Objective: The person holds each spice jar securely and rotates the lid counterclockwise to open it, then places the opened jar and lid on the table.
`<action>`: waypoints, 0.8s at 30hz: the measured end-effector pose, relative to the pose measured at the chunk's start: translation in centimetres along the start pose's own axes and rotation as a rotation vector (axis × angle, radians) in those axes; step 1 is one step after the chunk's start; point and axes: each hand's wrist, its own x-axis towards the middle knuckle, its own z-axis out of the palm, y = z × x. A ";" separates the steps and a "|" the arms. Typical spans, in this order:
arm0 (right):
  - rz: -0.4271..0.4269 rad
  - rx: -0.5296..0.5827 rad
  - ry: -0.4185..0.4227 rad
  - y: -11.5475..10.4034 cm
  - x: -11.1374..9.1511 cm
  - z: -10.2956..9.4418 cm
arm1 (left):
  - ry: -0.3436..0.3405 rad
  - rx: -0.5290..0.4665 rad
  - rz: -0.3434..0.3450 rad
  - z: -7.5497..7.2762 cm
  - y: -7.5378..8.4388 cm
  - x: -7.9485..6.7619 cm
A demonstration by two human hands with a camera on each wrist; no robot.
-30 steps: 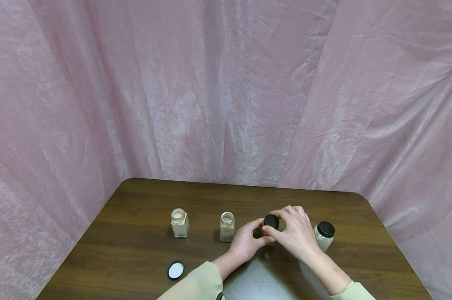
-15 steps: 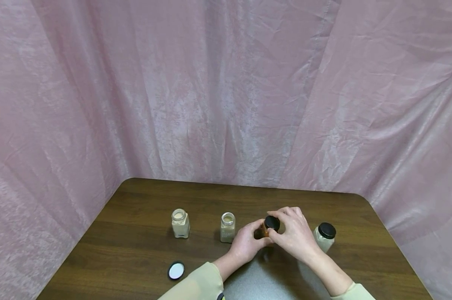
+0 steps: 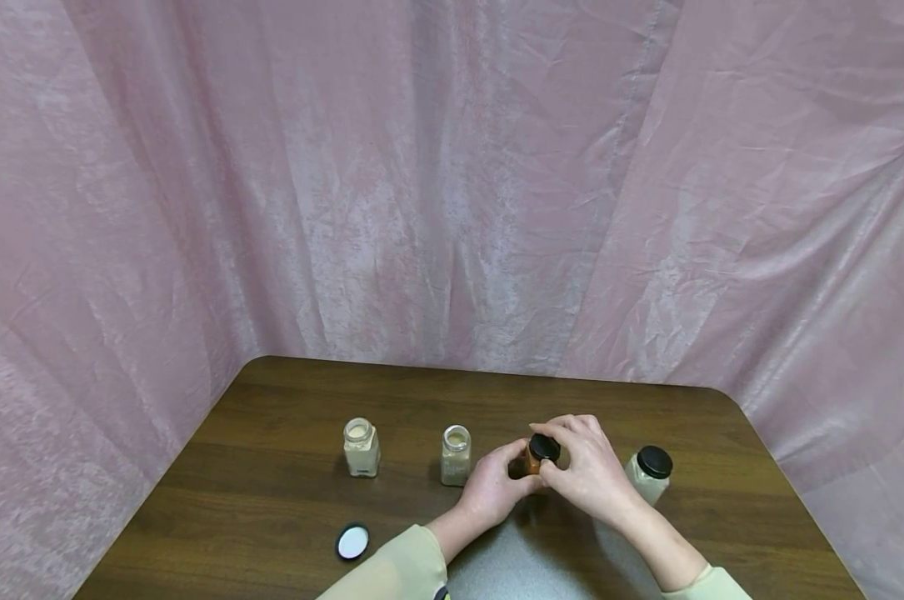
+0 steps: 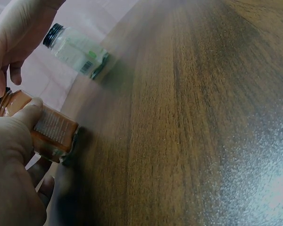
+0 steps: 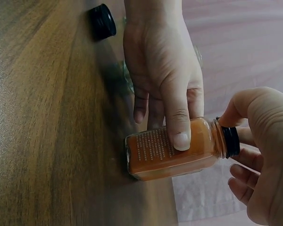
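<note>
A square glass jar of orange-brown powder [image 5: 174, 153] stands at the right of the table's middle, its black lid [image 3: 545, 447] at the threaded neck. My left hand [image 3: 491, 483] grips the jar's body, thumb lying along the printed side in the right wrist view. With thumb and fingers, my right hand [image 3: 590, 471] pinches the lid's edge. Just left of the hands is a lidless jar of pale powder [image 3: 455, 458]. Beyond my right hand stands a jar of whitish contents [image 3: 646, 479] with a black cap [image 3: 655, 461].
Farther left on the wooden table [image 3: 272, 450] stands another lidless jar of cream powder [image 3: 362, 454]. A black lid with a white liner [image 3: 352, 542] lies near the left sleeve. In the right wrist view, a black lid [image 5: 102, 22] shows behind the left hand. Pink curtains [image 3: 437, 183] hang behind.
The right hand's fingers have shifted counterclockwise around the lid, index finger to the left and thumb to the right. The left hand keeps its grip with the jar in place.
</note>
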 end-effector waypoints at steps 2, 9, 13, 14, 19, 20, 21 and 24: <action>-0.004 0.002 0.001 0.0 0.0 0.0 | 0.003 0.003 0.002 0.0 0.0 0.0; 0.028 0.001 0.009 0.3 -0.2 -0.1 | 0.009 -0.014 0.016 0.1 -0.1 0.0; 0.050 -0.014 0.041 0.5 -0.3 -0.1 | 0.017 -0.027 0.023 0.1 -0.2 -0.1; 0.051 -0.019 0.050 0.6 -0.3 -0.1 | 0.018 -0.027 0.024 0.1 -0.2 -0.1; 0.063 -0.029 0.078 0.8 -0.3 0.1 | 0.018 -0.019 0.023 0.1 -0.2 0.0; 0.067 -0.026 0.081 0.8 -0.3 0.1 | 0.019 -0.020 0.025 0.1 -0.2 0.0; 0.072 -0.025 0.084 0.9 -0.3 0.2 | 0.019 -0.021 0.026 0.1 -0.2 0.0; 0.085 -0.020 0.084 0.9 -0.3 0.3 | 0.016 -0.026 0.027 0.1 -0.2 0.0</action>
